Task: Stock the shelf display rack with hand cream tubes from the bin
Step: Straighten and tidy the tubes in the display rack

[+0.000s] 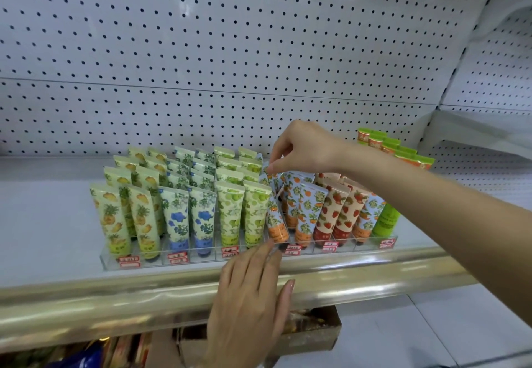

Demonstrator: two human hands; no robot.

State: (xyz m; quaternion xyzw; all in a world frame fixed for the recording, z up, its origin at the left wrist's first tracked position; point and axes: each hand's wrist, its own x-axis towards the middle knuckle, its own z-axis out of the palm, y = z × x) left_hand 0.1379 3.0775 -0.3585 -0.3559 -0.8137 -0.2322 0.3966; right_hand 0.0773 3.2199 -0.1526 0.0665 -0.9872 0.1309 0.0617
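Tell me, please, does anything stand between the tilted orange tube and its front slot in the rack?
Nothing visible does. The right hand pinches the orange tube by its top; its cap sits at the rack front, by the left hand.

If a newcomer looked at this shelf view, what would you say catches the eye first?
The colourful rows of fruit- and flower-print hand cream tubes standing in the clear plastic display rack in the middle of the view stand out first. Next comes the right hand, reaching in from the right and pinching the top of a tilted orange-print tube, while the left hand stretches straight fingers to the rack's front edge below it.
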